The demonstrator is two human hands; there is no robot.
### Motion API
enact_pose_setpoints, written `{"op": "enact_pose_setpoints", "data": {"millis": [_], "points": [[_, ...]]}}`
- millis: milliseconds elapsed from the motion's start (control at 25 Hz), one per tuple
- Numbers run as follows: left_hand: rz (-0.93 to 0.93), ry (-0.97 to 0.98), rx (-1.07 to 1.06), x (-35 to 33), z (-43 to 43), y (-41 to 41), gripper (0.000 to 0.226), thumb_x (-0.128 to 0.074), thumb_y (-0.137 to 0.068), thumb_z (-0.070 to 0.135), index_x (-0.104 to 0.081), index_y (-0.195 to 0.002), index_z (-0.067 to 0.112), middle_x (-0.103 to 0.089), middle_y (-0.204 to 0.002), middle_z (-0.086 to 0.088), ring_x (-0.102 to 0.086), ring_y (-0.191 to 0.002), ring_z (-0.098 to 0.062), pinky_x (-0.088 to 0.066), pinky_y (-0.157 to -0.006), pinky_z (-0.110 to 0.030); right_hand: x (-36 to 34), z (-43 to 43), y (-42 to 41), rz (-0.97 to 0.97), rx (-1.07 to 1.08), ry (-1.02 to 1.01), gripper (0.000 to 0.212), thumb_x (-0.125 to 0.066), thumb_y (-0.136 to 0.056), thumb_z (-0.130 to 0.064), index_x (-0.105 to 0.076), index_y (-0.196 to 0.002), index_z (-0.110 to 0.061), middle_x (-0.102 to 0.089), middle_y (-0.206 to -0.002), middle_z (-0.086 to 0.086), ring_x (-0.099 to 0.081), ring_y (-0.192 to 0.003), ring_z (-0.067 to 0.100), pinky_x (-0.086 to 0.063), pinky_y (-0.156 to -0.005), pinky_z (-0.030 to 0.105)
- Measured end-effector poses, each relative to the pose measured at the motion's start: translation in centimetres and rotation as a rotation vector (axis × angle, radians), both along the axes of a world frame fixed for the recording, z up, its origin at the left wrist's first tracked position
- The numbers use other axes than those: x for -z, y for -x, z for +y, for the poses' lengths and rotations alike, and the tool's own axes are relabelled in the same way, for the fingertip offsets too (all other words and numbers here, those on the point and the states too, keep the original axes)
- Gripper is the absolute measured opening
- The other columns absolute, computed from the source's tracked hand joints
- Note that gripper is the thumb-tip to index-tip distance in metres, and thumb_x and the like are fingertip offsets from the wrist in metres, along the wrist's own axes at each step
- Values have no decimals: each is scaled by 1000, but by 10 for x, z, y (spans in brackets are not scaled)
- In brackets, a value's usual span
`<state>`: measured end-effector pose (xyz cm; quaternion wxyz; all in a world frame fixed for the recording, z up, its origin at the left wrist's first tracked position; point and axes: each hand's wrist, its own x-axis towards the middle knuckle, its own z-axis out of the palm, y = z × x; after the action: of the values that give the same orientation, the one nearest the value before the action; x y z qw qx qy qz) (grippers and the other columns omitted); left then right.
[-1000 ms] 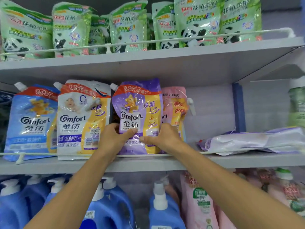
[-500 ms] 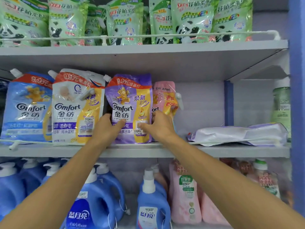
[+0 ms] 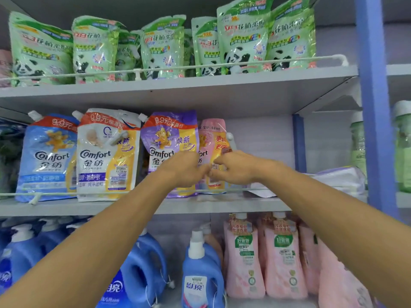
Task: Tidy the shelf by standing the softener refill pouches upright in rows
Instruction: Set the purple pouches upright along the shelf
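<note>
Four Comfort refill pouches stand in a row on the middle shelf (image 3: 222,205): blue (image 3: 49,158), white (image 3: 106,156), purple (image 3: 169,134) and pink (image 3: 213,138). My left hand (image 3: 184,170) is in front of the purple pouch's right edge, its fingers reaching towards the pink one; blur hides its grip. My right hand (image 3: 235,167) lies over the pink pouch, with thumb and curled fingers pinching its front. The fingertips of both hands nearly meet. A pale purple-white pouch (image 3: 340,178) lies flat at the right end of the shelf.
A thin white rail (image 3: 89,193) runs along the shelf front. Green panda pouches (image 3: 162,47) fill the top shelf. Blue jugs (image 3: 144,263) and pink bottles (image 3: 244,252) stand below. A blue post (image 3: 375,107) bounds the right side, with green bottles (image 3: 402,147) beyond it.
Both hands left the purple pouch and moved right and slightly up to the pink pouch. The camera has come closer to the shelf.
</note>
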<state>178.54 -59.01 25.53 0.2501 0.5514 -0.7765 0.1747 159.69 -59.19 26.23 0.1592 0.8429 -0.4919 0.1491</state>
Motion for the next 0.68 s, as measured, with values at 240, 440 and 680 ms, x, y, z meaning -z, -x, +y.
{"op": "enact_pose_setpoints", "data": {"millis": [240,440,680], "points": [[-91,-234,302,-11,-5,65,55,-43,-107,56,-72,-116,9,-72,-112,-12,-65,-105,-30,-52,-98,-50,-9,27,99,-4,198,-74,73,-44,-102,-62,-49,-151,-8,-49,-157,9,-48,-142,29,-37,-118,42],[-37,-355,421,-6,-23,111,55,-49,-105,56,-68,-134,14,-67,-134,-2,-60,-123,-22,-45,-112,-43,-1,30,158,-36,301,-105,80,-43,-100,-66,-59,-134,4,-62,-137,20,-59,-124,36,-46,-108,53],[18,-421,470,16,-53,127,45,-55,-101,58,-73,-120,21,-72,-115,0,-64,-106,-20,-49,-99,-42,17,3,177,-99,198,-74,48,-58,-100,-49,-67,-84,-4,-64,-78,11,-56,-73,28,-48,-71,37]]}}
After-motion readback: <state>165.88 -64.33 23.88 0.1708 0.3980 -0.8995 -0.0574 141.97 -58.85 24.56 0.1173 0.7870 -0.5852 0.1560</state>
